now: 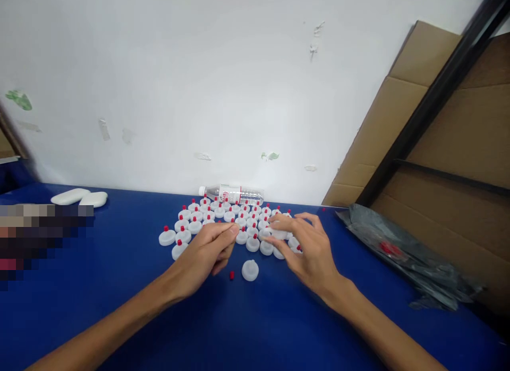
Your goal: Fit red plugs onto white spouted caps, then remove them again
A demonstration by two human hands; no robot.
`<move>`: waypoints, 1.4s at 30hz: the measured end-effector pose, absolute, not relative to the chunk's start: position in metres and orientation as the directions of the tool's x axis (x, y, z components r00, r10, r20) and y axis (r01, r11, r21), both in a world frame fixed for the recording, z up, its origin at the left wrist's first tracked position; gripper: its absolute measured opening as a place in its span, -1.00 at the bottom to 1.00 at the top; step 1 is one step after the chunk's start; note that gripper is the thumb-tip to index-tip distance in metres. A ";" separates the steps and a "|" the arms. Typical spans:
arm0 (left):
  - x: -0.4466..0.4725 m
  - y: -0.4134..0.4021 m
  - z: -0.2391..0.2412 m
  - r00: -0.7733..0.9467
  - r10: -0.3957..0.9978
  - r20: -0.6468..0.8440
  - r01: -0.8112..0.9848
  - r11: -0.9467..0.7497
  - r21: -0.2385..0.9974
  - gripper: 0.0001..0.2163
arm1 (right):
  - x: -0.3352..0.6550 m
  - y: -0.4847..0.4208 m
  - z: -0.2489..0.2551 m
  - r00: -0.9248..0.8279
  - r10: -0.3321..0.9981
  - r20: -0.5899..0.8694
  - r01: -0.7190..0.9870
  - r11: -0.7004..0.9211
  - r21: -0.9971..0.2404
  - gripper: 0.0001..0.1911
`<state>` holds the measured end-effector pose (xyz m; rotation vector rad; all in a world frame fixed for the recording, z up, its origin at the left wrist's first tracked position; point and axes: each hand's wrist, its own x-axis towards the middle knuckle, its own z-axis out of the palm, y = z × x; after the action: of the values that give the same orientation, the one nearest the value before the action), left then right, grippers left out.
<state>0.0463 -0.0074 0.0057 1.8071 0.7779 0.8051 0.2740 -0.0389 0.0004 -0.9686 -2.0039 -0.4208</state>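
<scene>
My left hand [213, 249] is closed in a pinch above the blue table, thumb pressed to the forefinger. What it holds, if anything, is hidden; a bit of red shows by the fingertips. Between the thumb and fingers of my right hand [308, 249] is a translucent white round cap [280, 233], partly covered by the fingers. On the table below and between the hands lie a small red tip [231, 275] and a white round cap [250, 270] with a bare nozzle. Behind them stand several white caps with red tips [252, 243], some hidden by my hands.
A clear plastic bottle [241, 194] lies on its side against the wall. White oval objects [70, 196] rest at the back left of the blue table [131, 286]. At right, a grey plastic bag [410, 259] with red pieces lies by cardboard [382, 121]. A pixelated patch covers the left edge.
</scene>
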 end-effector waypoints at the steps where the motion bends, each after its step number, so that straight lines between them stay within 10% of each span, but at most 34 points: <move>1: 0.043 -0.005 0.007 0.558 0.802 0.212 0.254 -0.409 0.877 -0.57 | 0.276 -0.037 0.000 -0.301 0.505 0.809 0.773 0.626 -0.103 -0.85; 10: 0.035 -0.002 0.005 0.668 0.712 0.215 0.669 -0.702 0.245 -0.82 | 0.273 -0.043 0.007 -0.337 0.611 0.717 0.763 0.623 -0.172 -0.95; 23: 0.035 -0.008 0.012 0.769 0.614 0.180 0.579 -0.787 0.213 -0.85 | 0.273 -0.052 0.011 -0.589 0.764 0.263 0.751 0.638 -0.172 -0.96; 31: 0.016 0.006 0.035 0.360 0.854 0.377 0.932 -0.309 -0.188 -0.62 | 0.275 -0.046 0.008 -0.521 0.717 0.463 0.759 0.638 -0.134 -0.65; 42: 0.004 0.007 0.028 0.252 0.949 0.189 0.960 -0.221 -0.172 -0.80 | 0.269 -0.048 0.001 -0.441 0.668 0.599 0.745 0.645 -0.170 -0.63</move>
<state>0.0039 0.0066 0.0281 2.6738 2.0921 0.0738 0.2693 -0.0478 0.0014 -1.0933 -2.2208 -0.1556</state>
